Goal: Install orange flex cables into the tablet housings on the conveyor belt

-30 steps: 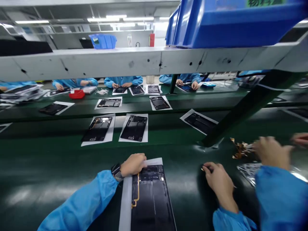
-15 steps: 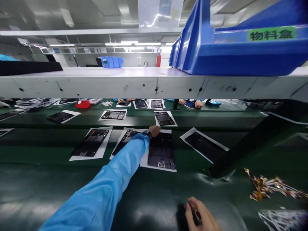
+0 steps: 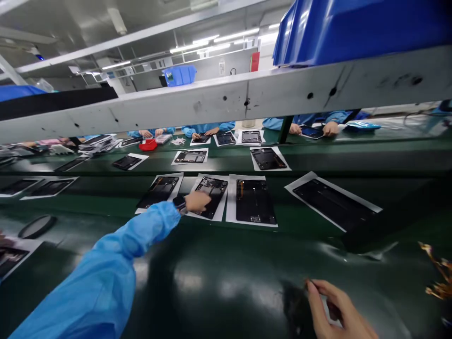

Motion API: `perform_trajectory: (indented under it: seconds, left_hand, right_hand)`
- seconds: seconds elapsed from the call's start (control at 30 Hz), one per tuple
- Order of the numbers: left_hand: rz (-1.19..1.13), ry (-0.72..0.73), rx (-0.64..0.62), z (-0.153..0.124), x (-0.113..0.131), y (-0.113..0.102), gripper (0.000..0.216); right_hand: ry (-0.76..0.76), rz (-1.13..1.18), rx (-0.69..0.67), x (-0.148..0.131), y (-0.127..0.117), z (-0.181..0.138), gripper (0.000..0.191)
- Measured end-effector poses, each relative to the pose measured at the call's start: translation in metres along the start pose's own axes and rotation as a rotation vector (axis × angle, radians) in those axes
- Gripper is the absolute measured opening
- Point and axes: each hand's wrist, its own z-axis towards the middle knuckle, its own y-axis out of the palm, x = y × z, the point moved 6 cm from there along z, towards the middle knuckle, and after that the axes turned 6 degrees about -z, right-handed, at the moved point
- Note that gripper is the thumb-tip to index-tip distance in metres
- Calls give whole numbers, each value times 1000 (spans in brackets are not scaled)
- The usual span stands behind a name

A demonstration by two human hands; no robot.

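On the shelf (image 3: 226, 101), blue bin (image 3: 353, 28).

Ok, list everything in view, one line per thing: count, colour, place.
tablet back panels on white sheets: about a dozen, black, in rows along the green belts
green work surface: one, dark green, across the foreground
shelf beam: one, grey-white, overhead across the view
near blue bin: one, blue, on the shelf at top right
far blue bin: one, blue, farther back on the shelf
red tray: one, red, on the far belt
flex cable bundle: one pile, gold-brown, right edge
co-workers' hands: several, blue sleeves, at the far side
wristwatch: one, black, on the left wrist
left hand: on the panel sheet second from left in the nearest row
right hand: bottom right; fingers curled, contents unclear
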Motion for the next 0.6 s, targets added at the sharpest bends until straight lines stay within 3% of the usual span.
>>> perform_trajectory:
  seconds: [0.07, 0.17, 0.43, 0.6]
  left_hand:
    - [60, 19, -31, -38, -4, 16, 18]
    - [134, 50, -17, -62, -5, 32, 24]
    - [235, 91, 58, -59, -6, 47, 14]
    - [266, 112, 122, -68, 0, 29, 13]
  right_hand:
    - [33, 21, -4, 2, 0, 0, 34]
    - [91, 86, -10, 9, 3, -1, 39]
    - [274, 252, -14, 37, 8, -2, 50]
    - [457, 366, -40, 55, 16, -4, 58]
